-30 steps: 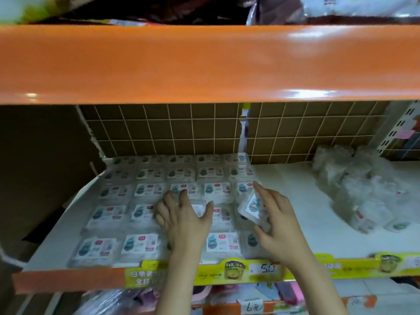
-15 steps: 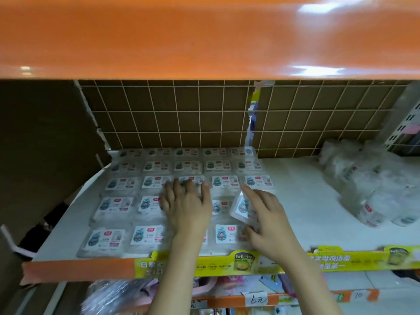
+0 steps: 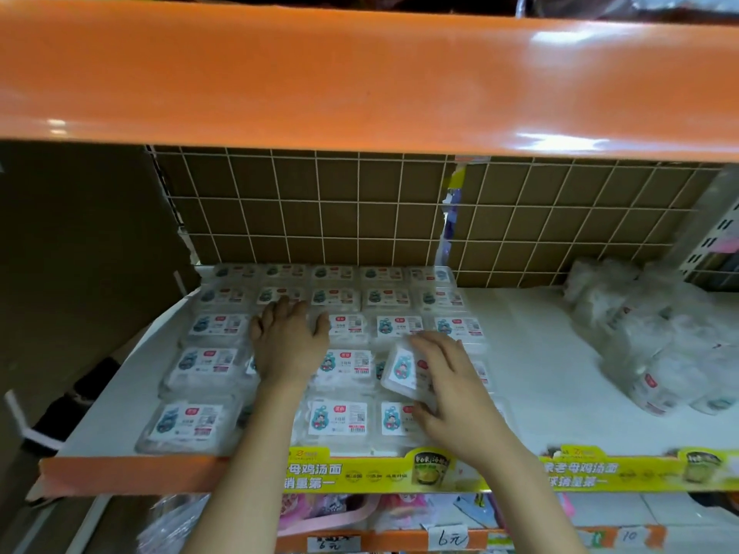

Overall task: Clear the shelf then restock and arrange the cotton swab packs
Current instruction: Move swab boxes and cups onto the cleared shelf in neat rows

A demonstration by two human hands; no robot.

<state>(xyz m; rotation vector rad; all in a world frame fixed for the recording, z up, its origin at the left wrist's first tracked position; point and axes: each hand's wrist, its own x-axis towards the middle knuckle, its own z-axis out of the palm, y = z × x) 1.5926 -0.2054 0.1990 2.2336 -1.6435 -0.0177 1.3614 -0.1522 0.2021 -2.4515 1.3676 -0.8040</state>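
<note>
Left hand (image 3: 284,341) lies flat, fingers straight, steadying the packs (image 3: 212,361); at its 3 o'clock, right hand (image 3: 448,377) pinches a tilted pack (image 3: 402,371) to slot in.

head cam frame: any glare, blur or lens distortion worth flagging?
Head view: bright glare patches on the glossy orange upper shelf edge; wide-angle bowing curves that edge; the back rows of cotton swab packs sit in dim shadow and read soft; the loose plastic bags at right are blurry; the left hand and right hand are fairly sharp, labels near them partly legible.
</note>
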